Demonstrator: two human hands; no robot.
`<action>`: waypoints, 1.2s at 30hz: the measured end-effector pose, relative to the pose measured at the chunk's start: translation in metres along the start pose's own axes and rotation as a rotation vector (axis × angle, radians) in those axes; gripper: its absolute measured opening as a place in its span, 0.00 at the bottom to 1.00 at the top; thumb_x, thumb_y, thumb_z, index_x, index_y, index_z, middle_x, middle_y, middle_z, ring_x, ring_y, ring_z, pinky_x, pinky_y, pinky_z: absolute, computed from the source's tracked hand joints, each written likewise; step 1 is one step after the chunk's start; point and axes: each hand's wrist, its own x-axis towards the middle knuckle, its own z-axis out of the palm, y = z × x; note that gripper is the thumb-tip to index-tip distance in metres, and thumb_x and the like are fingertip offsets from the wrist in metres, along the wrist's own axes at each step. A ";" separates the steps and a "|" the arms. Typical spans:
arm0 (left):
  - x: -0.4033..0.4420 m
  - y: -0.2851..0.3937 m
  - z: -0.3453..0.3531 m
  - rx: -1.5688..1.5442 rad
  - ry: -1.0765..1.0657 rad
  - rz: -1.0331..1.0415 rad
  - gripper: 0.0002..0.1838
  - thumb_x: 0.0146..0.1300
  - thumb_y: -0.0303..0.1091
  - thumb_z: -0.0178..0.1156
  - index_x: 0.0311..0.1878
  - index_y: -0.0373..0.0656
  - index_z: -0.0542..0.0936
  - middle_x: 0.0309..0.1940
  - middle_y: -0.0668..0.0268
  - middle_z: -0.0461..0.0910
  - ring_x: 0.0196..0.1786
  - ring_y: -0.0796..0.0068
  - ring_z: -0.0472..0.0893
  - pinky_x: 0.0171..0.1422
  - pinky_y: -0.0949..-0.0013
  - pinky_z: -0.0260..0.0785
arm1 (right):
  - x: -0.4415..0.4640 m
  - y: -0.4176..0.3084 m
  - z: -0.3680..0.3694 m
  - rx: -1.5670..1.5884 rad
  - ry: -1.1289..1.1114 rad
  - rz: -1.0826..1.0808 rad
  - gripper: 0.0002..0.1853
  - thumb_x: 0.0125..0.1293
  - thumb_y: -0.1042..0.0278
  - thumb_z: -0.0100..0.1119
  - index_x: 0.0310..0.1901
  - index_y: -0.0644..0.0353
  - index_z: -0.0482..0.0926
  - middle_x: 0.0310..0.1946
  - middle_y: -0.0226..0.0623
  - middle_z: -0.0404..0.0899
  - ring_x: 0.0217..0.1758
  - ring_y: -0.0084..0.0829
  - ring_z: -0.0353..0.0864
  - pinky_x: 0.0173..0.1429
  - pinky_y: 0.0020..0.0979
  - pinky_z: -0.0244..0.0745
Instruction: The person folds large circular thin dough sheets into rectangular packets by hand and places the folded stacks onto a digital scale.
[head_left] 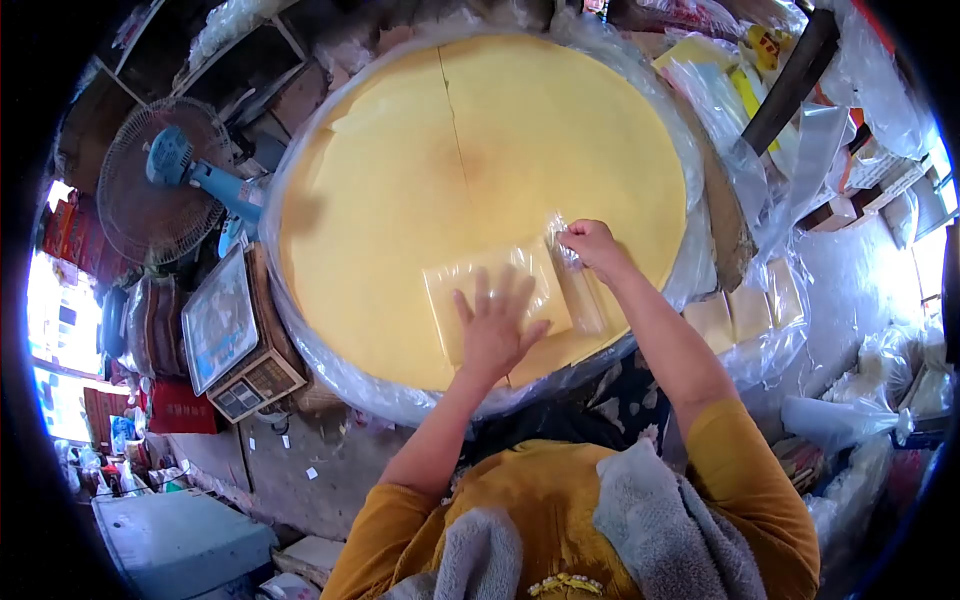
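Note:
On the round yellow tabletop (380,150) lies a flat, square pack (440,285) in clear plastic. Spread flat on the middle of this pack is my left hand (495,330), its fingers apart and slightly blurred. My right hand (592,245) is closed in a pinch on the loose clear plastic (562,240) at the pack's right side. More of that plastic stretches down along the right edge, toward the table's front rim.
At the left stand a blue fan (172,160) and a scale (225,320). Wrapped yellow packs (748,312) lie right of the table. Crumpled plastic lines the table's rim. A dark post (795,80) slants at the upper right.

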 end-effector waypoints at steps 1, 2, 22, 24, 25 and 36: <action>0.000 -0.001 0.000 0.002 -0.004 0.003 0.35 0.64 0.65 0.45 0.71 0.61 0.60 0.74 0.64 0.51 0.76 0.48 0.42 0.70 0.30 0.29 | 0.004 0.001 -0.001 -0.018 0.004 -0.006 0.09 0.56 0.67 0.63 0.26 0.63 0.77 0.19 0.29 0.73 0.20 0.22 0.71 0.21 0.28 0.68; 0.000 -0.001 -0.001 0.004 -0.007 0.005 0.35 0.64 0.65 0.45 0.71 0.61 0.60 0.74 0.64 0.51 0.76 0.48 0.43 0.69 0.30 0.29 | 0.007 0.004 -0.001 -0.018 0.001 -0.002 0.09 0.56 0.67 0.63 0.27 0.64 0.77 0.19 0.29 0.73 0.20 0.22 0.72 0.22 0.28 0.68; -0.029 -0.021 -0.020 -0.667 0.315 -0.007 0.23 0.64 0.39 0.57 0.60 0.38 0.69 0.58 0.57 0.72 0.64 0.54 0.67 0.68 0.55 0.58 | 0.012 -0.033 0.052 0.034 0.188 -0.235 0.07 0.58 0.68 0.58 0.28 0.63 0.76 0.20 0.31 0.72 0.24 0.22 0.69 0.27 0.32 0.65; -0.045 -0.012 -0.041 -1.472 0.148 -0.550 0.18 0.66 0.34 0.56 0.56 0.35 0.70 0.49 0.55 0.74 0.48 0.65 0.78 0.56 0.67 0.72 | -0.031 -0.088 0.068 0.016 0.185 -0.593 0.03 0.56 0.75 0.54 0.26 0.62 0.73 0.20 0.30 0.68 0.25 0.21 0.66 0.29 0.29 0.65; -0.050 -0.013 -0.054 -1.671 0.096 -0.615 0.20 0.68 0.38 0.54 0.57 0.34 0.68 0.51 0.50 0.73 0.49 0.60 0.79 0.57 0.63 0.72 | -0.047 -0.111 0.071 -0.055 0.142 -0.752 0.04 0.57 0.69 0.57 0.29 0.60 0.76 0.21 0.35 0.74 0.25 0.25 0.73 0.30 0.30 0.69; -0.031 0.017 -0.082 -2.075 0.105 -0.846 0.23 0.50 0.39 0.56 0.51 0.41 0.75 0.49 0.61 0.77 0.50 0.59 0.78 0.54 0.57 0.72 | -0.231 -0.044 0.038 -0.463 -0.352 -1.344 0.07 0.59 0.69 0.54 0.37 0.62 0.76 0.35 0.42 0.74 0.40 0.44 0.75 0.41 0.39 0.72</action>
